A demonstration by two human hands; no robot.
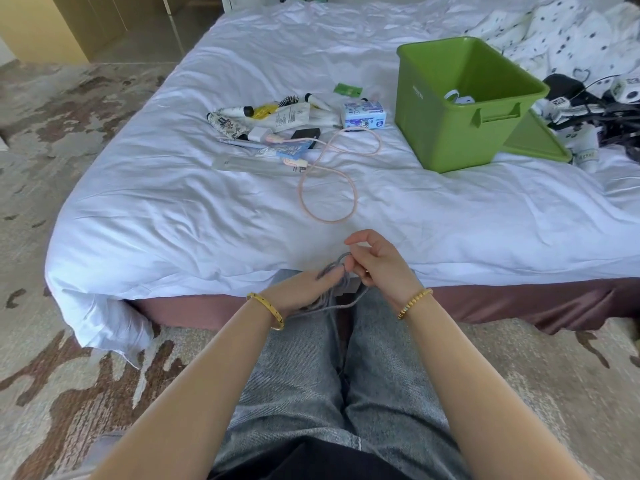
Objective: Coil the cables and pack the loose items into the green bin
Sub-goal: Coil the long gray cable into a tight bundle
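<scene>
Left hand (304,289): fingers wrapped by grey cable (337,271) loops, at bed edge; right hand (377,265): pinching same cable. Pink cable (329,188) uncoiled; loose items (291,119) unpacked on sheet; green bin (464,133) nearly empty, judged early stage

A wide bed (214,188) under a crumpled white sheet fills the middle of the room, with a brownish-mauve satin base skirt (519,303) showing along its near edge. A beige carpet with brown mottled patches (69,382) covers the floor. Yellow-green cabinet panels (52,22) stand at the far left. Soft daylight falls evenly.
</scene>
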